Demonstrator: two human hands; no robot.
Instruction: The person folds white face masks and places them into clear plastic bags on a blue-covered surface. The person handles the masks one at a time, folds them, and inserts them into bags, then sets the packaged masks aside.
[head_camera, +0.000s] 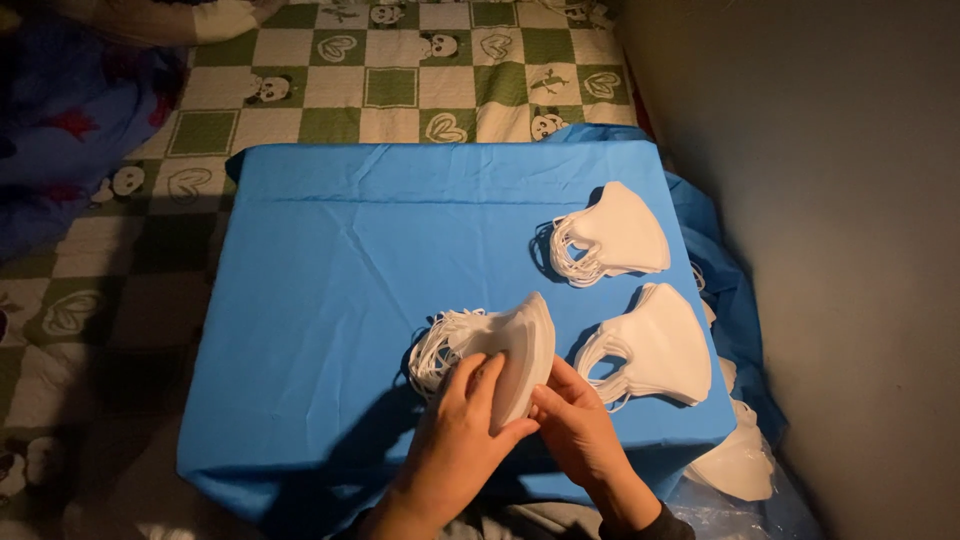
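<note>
My left hand (462, 432) and right hand (575, 425) grip a mask stack (515, 350) low-centre, hiding its lower edge; the blue surface (330, 290) lies open toward upper left.

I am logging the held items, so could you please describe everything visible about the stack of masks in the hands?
The held stack of white masks is a thick bundle of folded, fabric-like face masks standing on edge on the blue cloth, with thin white ear loops bunched at its left. The left hand grips its near face, and the right hand supports its lower right edge.
</note>
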